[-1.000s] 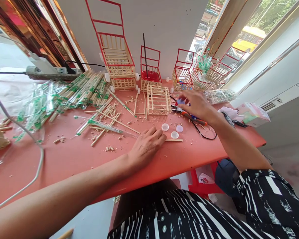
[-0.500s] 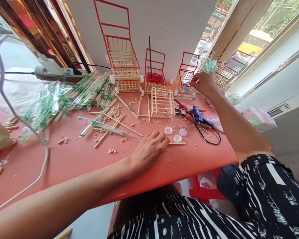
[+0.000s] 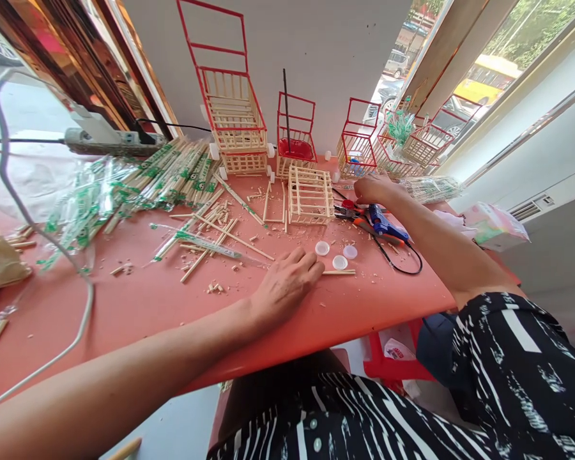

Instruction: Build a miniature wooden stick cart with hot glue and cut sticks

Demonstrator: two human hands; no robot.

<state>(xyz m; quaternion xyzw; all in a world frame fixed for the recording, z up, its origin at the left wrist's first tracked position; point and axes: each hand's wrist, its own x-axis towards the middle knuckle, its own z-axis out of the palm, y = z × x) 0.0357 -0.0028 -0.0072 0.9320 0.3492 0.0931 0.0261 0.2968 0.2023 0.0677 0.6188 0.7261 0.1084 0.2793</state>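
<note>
My left hand (image 3: 290, 278) rests on the red table, its fingers curled over thin wooden sticks (image 3: 339, 273) whose ends come out to the right. Three white bottle caps (image 3: 340, 262) lie just beyond those fingers. Farther back, my right hand (image 3: 376, 189) is low over the table with its fingers bent together; whatever is in them is hidden. Beside its fingertips lies a red cap (image 3: 347, 204). Under and in front of this hand are a blue glue gun (image 3: 386, 225) and orange-handled pliers (image 3: 347, 213). A small frame of wooden sticks (image 3: 310, 195) stands left of it.
Stick-built carts with red handles (image 3: 237, 118) line the wall. Wrapped chopsticks (image 3: 172, 172) are piled at the back left, near a power strip (image 3: 115, 142). A grey cable (image 3: 89, 300) crosses the left side. Cut stick pieces (image 3: 215, 289) litter the red table (image 3: 138, 306).
My right hand has come down and slightly left, from beside the carts to the red cap and glue gun. My left hand has stayed on the sticks.
</note>
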